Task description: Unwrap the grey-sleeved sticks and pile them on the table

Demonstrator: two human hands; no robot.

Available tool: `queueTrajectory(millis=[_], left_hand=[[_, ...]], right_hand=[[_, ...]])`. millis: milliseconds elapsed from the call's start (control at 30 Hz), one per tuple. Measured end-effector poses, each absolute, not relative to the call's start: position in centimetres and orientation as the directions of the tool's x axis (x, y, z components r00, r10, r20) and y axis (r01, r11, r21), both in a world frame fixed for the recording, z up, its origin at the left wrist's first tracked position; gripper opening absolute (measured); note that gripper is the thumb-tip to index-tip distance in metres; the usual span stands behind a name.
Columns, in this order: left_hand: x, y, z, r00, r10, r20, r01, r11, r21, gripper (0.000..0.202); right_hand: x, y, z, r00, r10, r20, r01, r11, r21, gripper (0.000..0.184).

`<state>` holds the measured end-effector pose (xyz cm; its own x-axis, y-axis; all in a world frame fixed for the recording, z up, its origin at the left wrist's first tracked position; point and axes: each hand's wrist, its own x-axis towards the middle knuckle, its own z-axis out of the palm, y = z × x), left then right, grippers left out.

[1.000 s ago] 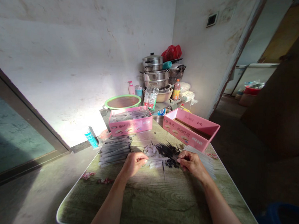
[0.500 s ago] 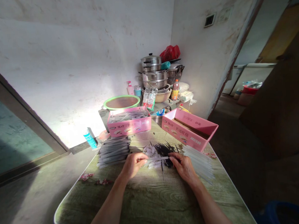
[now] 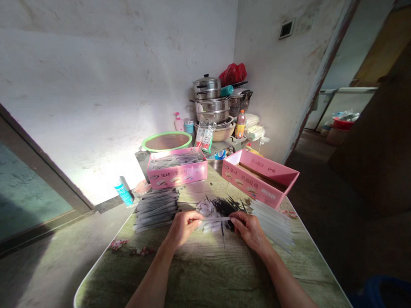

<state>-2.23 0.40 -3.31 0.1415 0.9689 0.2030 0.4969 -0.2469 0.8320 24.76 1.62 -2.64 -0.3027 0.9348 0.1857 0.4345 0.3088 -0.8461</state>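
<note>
A thin whitish tube (image 3: pixel 215 219) stretches level between my two hands over the table. My left hand (image 3: pixel 185 226) pinches its left end; my right hand (image 3: pixel 247 226) pinches at its right end, fingers closed. Just beyond lie a heap of small white pieces (image 3: pixel 209 210) and a heap of thin black pieces (image 3: pixel 226 204). Left of them is a stack of grey tubes with dark ends (image 3: pixel 156 209). Clear whitish tubes (image 3: pixel 273 225) lie in a row beside my right hand.
A pink box (image 3: pixel 177 175) filled with tubes stands at the table's back, another pink box (image 3: pixel 256 183) to its right. Behind them are a green-rimmed round tray (image 3: pixel 166 134), stacked steel pots (image 3: pixel 212 109) and a bottle (image 3: pixel 240 125). A blue-labelled canister (image 3: pixel 123 192) stands off the left edge.
My right hand has shifted very slightly left along the tube. My left hand and the heaps look the same.
</note>
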Motion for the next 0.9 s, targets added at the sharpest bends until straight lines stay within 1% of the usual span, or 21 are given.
queueTrajectory(millis=[167, 267, 333, 467, 533, 567, 633, 700, 767, 833, 900], left_hand=[[-2.3, 0.4, -3.4, 0.151, 0.971, 0.186, 0.514, -0.238, 0.824, 0.024], [-2.6, 0.5, -3.1, 0.134, 0.971, 0.199, 0.537, -0.24, 0.809, 0.022], [-2.9, 0.5, -2.9, 0.102, 0.968, 0.228, 0.559, -0.246, 0.792, 0.021], [-3.5, 0.8, -2.4, -0.032, 0.944, 0.327, 0.624, -0.237, 0.744, 0.018], [-3.7, 0.9, -2.4, -0.074, 0.935, 0.348, 0.638, -0.223, 0.737, 0.017], [-3.7, 0.9, -2.5, -0.077, 0.935, 0.346, 0.636, -0.221, 0.74, 0.017], [-3.7, 0.9, -2.6, -0.049, 0.943, 0.328, 0.62, -0.229, 0.75, 0.018], [-3.5, 0.9, -2.7, -0.021, 0.95, 0.313, 0.606, -0.237, 0.759, 0.019], [-3.4, 0.9, -2.9, -0.003, 0.952, 0.306, 0.6, -0.243, 0.762, 0.019], [-3.2, 0.9, -3.1, 0.022, 0.953, 0.303, 0.593, -0.256, 0.763, 0.019], [-2.9, 0.9, -3.2, 0.062, 0.951, 0.302, 0.582, -0.281, 0.763, 0.018]], right_hand=[[24.9, 1.7, -3.1, -0.283, 0.948, 0.149, 0.417, 0.261, -0.87, 0.035], [25.7, 2.1, -2.9, -0.249, 0.954, 0.167, 0.423, 0.262, -0.867, 0.034], [26.6, 2.4, -2.7, -0.15, 0.963, 0.224, 0.45, 0.268, -0.852, 0.035], [28.1, 2.9, -2.8, 0.144, 0.931, 0.334, 0.528, 0.213, -0.822, 0.038], [28.2, 3.0, -3.0, 0.202, 0.912, 0.356, 0.591, 0.176, -0.787, 0.034], [28.0, 2.9, -3.1, 0.192, 0.914, 0.356, 0.642, 0.158, -0.75, 0.032], [27.6, 2.8, -3.2, 0.117, 0.94, 0.321, 0.764, 0.121, -0.634, 0.028], [27.0, 2.5, -3.0, 0.032, 0.971, 0.236, 0.857, 0.094, -0.506, 0.025], [26.7, 2.3, -2.6, -0.025, 0.988, 0.152, 0.9, 0.088, -0.427, 0.024], [26.5, 2.1, -2.2, -0.05, 0.99, 0.13, 0.902, 0.101, -0.421, 0.021], [26.2, 1.9, -1.9, -0.077, 0.981, 0.177, 0.849, 0.157, -0.504, 0.023]])
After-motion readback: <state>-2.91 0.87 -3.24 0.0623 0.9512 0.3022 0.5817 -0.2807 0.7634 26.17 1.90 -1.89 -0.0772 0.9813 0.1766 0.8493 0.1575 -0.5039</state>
